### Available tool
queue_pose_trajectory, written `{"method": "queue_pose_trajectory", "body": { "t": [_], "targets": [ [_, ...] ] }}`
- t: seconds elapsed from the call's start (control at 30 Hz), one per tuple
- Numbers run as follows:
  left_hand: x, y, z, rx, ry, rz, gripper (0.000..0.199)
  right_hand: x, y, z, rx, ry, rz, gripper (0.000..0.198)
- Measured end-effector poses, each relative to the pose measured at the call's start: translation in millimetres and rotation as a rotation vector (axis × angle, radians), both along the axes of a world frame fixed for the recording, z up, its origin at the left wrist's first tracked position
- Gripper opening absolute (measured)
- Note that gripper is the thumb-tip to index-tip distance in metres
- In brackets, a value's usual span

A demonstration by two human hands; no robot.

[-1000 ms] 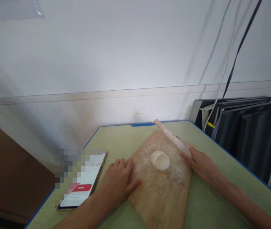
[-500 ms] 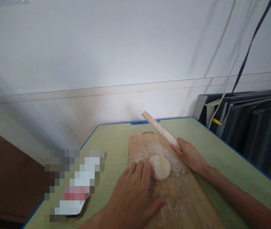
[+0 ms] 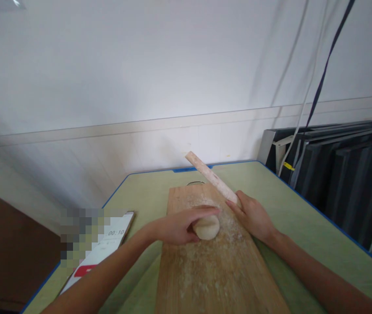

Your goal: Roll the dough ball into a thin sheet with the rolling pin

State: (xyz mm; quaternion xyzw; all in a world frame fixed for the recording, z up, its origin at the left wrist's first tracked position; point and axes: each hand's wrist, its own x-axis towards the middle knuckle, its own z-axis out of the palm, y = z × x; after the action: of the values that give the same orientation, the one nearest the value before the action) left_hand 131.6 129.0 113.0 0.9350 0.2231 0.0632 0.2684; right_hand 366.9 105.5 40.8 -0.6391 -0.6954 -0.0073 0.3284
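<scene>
A round, pale piece of dough is on the flour-dusted wooden cutting board. My left hand curves around its left side, fingers over the far edge and thumb at the near edge, gripping it. My right hand is wrapped around the near end of a floury wooden rolling pin. The pin slants up and away to the left, over the board's far right part, apart from the dough. The palm hides the pin's near end.
The board lies on a pale green table with a blue edge, against a white wall. A phone showing a timer lies at left, partly behind my left forearm. Dark panels lean at right, with cables hanging beside them.
My left hand has turned and moved from beside the dough to close around it. My right hand still grips the rolling pin in the same pose. The whole view has shifted slightly.
</scene>
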Motion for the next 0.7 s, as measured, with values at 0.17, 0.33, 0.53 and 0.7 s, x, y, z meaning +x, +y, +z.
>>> {"method": "queue_pose_trajectory", "body": {
  "t": [0.17,0.33,0.53,0.7],
  "targets": [
    [8,-20,-28.7,-0.029,-0.142,0.306,0.081,1,1,0,-0.009,-0.056,0.002,0.03],
    [3,-29,-34.4,0.205,-0.3,0.354,0.052,8,-3,8,0.013,-0.174,0.021,0.031],
    [-20,-27,-4.0,0.906,-0.348,0.48,0.023,13,-22,32,0.089,-0.415,0.233,0.036],
    [-12,-29,3.9,0.643,0.281,0.618,0.04,-1,-41,37,0.18,-0.607,0.325,0.028]
  ]
}}
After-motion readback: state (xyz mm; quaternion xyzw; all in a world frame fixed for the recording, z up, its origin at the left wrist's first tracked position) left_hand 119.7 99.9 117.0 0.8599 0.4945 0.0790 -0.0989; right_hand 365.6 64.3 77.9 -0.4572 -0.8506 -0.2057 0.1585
